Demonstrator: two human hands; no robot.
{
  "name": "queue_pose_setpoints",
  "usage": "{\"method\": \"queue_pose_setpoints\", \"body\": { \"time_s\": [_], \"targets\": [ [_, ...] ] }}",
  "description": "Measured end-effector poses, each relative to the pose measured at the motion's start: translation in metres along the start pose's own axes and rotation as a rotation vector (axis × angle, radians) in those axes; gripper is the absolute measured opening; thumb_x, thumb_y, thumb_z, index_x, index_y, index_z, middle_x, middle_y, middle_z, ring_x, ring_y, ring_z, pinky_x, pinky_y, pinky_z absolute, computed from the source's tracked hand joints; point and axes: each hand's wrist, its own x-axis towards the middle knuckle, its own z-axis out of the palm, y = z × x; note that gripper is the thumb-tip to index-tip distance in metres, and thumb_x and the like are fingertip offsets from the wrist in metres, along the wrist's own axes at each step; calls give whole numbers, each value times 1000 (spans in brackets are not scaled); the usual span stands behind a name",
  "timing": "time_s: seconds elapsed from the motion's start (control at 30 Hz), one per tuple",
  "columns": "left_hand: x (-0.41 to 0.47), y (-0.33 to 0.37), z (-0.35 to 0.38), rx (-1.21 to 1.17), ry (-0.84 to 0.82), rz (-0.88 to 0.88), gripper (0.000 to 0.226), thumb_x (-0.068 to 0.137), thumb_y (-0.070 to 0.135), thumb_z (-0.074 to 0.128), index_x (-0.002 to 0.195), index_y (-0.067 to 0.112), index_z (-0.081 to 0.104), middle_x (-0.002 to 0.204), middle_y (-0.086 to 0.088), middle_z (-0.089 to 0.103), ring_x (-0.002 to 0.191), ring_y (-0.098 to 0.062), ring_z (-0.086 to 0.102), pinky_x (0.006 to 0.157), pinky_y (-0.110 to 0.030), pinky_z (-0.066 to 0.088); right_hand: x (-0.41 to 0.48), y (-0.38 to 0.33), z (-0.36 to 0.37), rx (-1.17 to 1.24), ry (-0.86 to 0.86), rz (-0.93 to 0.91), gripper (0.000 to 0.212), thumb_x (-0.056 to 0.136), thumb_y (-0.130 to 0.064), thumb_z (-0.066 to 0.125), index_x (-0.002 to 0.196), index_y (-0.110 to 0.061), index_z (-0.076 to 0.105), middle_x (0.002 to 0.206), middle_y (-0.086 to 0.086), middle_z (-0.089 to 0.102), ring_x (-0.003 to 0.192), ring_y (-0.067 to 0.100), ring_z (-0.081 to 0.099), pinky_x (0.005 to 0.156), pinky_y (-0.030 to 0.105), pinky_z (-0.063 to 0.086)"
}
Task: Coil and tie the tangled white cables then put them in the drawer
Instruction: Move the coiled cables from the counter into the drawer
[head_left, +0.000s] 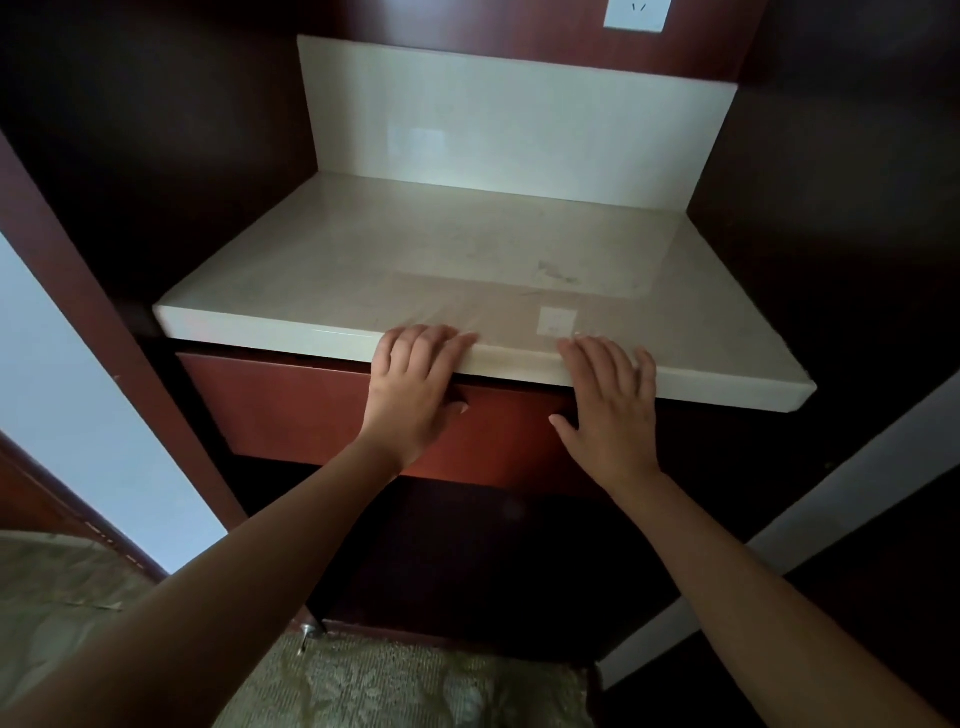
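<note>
- Patterned fabric (62, 582) fills the lower left corner beside a dark wooden upright, so that side gives little room to swing an arm.
- Left hand (415, 384) lies with fingers straight and apart over the front lip of the countertop (415, 249), holding nothing. Its palm hangs before the drawer (291, 405), probably to press the front home.
- Drawer front sits tucked under that lip, shut or nearly so; I cannot tell which.
- White cables show nowhere. I judge they lie inside the drawer, though that is hidden.
- Right hand (613, 410) is likewise flat and empty, with its fingers over the same lip and its thumb out sideways.
- Countertop runs on to a rounded right corner, hemmed by dark panels and the backsplash (509, 135). Free room lies only toward the person.
</note>
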Motion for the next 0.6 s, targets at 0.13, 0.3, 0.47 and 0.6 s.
{"method": "queue_pose_setpoints", "body": {
  "time_s": [0.13, 0.3, 0.47, 0.6],
  "targets": [
    [6, -1, 4, 41, -9, -9, 93, 56, 44, 87, 136, 23, 44, 124, -6, 49, 117, -29, 41, 106, -45, 25, 1, 0, 4, -10, 24, 4, 87, 69, -38, 81, 143, -16, 41, 142, 5, 46, 133, 27, 42, 116, 51, 20],
    [7, 3, 6, 82, -33, -42, 95, 54, 45, 87, 135, 25, 43, 123, -4, 45, 116, -29, 41, 105, -44, 24, 3, -3, 3, -20, 28, 25, 84, 69, -37, 81, 140, -16, 42, 139, 5, 47, 130, 27, 44, 114, 52, 25],
    [10, 8, 0, 97, -88, -79, 90, 55, 42, 85, 133, 24, 45, 123, -7, 48, 117, -30, 39, 106, -44, 23, 4, -6, -1, -14, -21, 50, 80, 69, -36, 80, 138, -17, 43, 139, 5, 47, 131, 27, 42, 114, 52, 24],
    [10, 17, -4, 75, -128, -147, 80, 59, 29, 76, 133, 20, 47, 124, -9, 51, 118, -32, 38, 109, -46, 23, 3, -7, -8, -6, -62, 49, 85, 67, -35, 80, 140, -17, 42, 141, 5, 45, 133, 28, 41, 115, 54, 22]
  ]
}}
